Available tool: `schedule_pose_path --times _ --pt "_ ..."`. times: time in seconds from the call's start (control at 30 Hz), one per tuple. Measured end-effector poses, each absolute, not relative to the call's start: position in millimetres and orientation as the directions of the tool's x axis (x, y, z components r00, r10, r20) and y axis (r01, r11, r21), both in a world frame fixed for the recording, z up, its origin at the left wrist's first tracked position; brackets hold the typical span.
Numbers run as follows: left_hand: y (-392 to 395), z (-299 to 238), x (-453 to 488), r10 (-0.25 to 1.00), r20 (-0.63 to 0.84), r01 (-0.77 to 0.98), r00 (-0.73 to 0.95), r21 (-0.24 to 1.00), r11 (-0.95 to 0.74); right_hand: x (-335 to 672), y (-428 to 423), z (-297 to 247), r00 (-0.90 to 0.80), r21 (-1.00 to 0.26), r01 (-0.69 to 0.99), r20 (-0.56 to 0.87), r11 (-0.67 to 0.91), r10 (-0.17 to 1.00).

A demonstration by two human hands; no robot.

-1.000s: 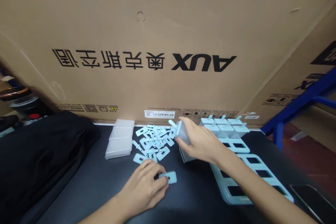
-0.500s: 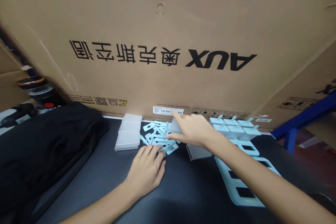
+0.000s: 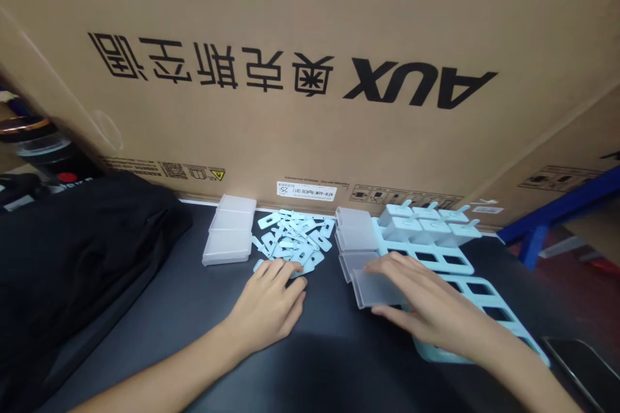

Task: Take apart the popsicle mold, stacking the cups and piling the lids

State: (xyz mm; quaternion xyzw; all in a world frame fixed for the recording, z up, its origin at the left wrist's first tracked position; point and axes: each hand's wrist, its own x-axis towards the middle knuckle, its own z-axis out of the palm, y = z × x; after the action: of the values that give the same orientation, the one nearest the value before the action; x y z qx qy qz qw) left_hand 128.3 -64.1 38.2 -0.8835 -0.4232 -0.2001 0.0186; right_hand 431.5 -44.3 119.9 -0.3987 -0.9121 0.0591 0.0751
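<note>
My right hand [image 3: 421,303] pinches a translucent popsicle mould cup [image 3: 375,289] between thumb and fingers. That cup is at the near end of a row of similar cups [image 3: 354,229], overlapping the light-blue mould frame [image 3: 436,356]. At the front edge of a pile of light-blue popsicle sticks [image 3: 290,242], my left hand [image 3: 268,303] rests palm down, fingers loosely bent and apart. Its fingertips touch the nearest pieces, and I see nothing gripped in it. Left of the pile lie several more translucent cups [image 3: 230,232].
Behind everything stands a large cardboard box [image 3: 290,142]. Filled moulds with blue stick tops [image 3: 426,226] stand in a second frame at the back right. Black cloth [image 3: 92,258] covers the left side, beside a dark bottle [image 3: 53,158]. A phone [image 3: 586,368] lies far right.
My right hand has moved from above the stick pile to the right and nearer, with a cup that now lies at the row's near end. My left hand has barely moved.
</note>
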Motion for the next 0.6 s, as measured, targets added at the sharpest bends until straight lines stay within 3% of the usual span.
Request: schedule_pose_path --times 0.13,0.27,0.4,0.47,0.53,0.6 --pt "-64 38 131 0.746 0.353 0.752 0.565 0.153 -0.642 429 -39 105 -0.645 -0.158 0.723 0.195 0.673 0.739" --pt "-66 39 132 0.741 0.358 0.746 0.568 0.156 -0.647 428 -29 93 -0.632 -0.097 0.743 0.223 0.662 0.742" --pt "-65 39 131 0.728 0.377 0.734 0.573 0.16 -0.66 432 -27 87 -0.59 -0.117 0.765 0.266 0.633 0.762" --pt "-66 38 131 0.711 0.39 0.715 0.586 0.164 -0.679 440 -25 85 -0.481 -0.159 0.807 0.381 0.568 0.79" --pt "-67 38 132 0.691 0.397 0.689 0.604 0.175 -0.703 457 -18 83 -0.244 -0.227 0.88 0.54 0.418 0.806" --pt "-69 37 133 0.663 0.401 0.653 0.633 0.185 -0.735 483 -8 76 0.029 -0.313 0.927 0.611 0.207 0.791"
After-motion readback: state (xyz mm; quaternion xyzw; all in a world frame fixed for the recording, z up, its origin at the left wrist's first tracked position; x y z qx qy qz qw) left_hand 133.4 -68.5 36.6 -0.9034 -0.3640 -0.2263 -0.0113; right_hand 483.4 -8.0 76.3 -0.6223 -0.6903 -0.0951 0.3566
